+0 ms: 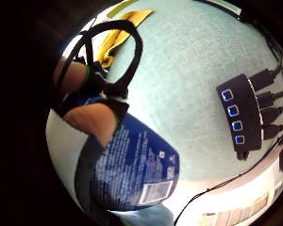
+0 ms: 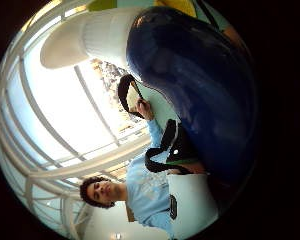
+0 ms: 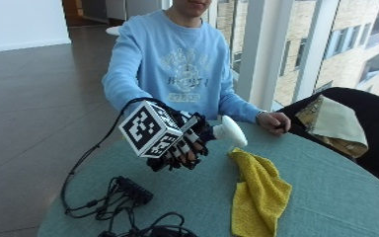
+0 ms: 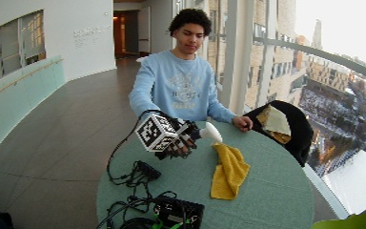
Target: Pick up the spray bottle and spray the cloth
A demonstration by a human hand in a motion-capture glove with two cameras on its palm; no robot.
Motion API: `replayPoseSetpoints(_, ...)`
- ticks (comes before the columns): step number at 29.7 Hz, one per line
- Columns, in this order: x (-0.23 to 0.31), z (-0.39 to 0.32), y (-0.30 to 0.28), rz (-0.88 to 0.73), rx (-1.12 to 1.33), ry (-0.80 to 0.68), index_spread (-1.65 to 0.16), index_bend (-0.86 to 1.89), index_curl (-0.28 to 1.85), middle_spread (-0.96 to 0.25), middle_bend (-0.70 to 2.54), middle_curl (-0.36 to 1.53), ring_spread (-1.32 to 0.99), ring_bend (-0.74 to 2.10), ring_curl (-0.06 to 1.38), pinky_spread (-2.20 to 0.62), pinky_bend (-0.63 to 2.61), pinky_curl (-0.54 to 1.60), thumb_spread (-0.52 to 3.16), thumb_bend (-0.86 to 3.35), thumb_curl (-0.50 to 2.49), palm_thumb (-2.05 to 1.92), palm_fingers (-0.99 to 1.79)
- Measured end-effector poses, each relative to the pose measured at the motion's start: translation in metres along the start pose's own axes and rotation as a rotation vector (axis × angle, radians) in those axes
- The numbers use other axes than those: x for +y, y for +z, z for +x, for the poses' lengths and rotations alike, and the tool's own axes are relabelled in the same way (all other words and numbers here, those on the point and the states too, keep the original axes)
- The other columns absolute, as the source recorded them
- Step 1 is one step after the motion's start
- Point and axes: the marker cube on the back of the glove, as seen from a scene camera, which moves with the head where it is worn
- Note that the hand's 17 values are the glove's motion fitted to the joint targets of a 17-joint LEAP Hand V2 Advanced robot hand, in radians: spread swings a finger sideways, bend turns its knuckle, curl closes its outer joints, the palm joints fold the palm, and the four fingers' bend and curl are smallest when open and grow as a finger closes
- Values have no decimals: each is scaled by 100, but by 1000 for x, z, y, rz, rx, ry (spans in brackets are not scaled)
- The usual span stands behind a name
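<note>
My gloved right hand (image 3: 183, 144) grips the spray bottle and holds it in the air above the round teal table (image 3: 334, 197). Only the bottle's white spray head (image 3: 231, 132) shows past the glove, pointing sideways just above the near end of the yellow cloth (image 3: 258, 195). The cloth lies crumpled on the table beside the hand. In the little finger side palm view, the spray bottle's blue labelled body (image 1: 132, 169) sits against the palm, with the cloth (image 1: 118, 33) farther off on the table. In the thumb side palm view, the blue bottle (image 2: 205, 90) and its white head (image 2: 85, 37) fill much of the picture.
The person's bare left hand (image 3: 275, 122) rests at the table's far edge. A black hub with cables (image 3: 133, 190) lies at the table's left, and a black box (image 4: 180, 212) sits near the front edge. A dark chair holds a bag (image 3: 330, 123) to the right.
</note>
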Motion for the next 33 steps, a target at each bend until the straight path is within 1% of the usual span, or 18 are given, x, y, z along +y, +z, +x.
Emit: replayPoseSetpoints(33,-4,-10,12,-92,41,21,-18,10,25,-4,24,46,6,47,39,26,26,37,95,-2,56,78,107)
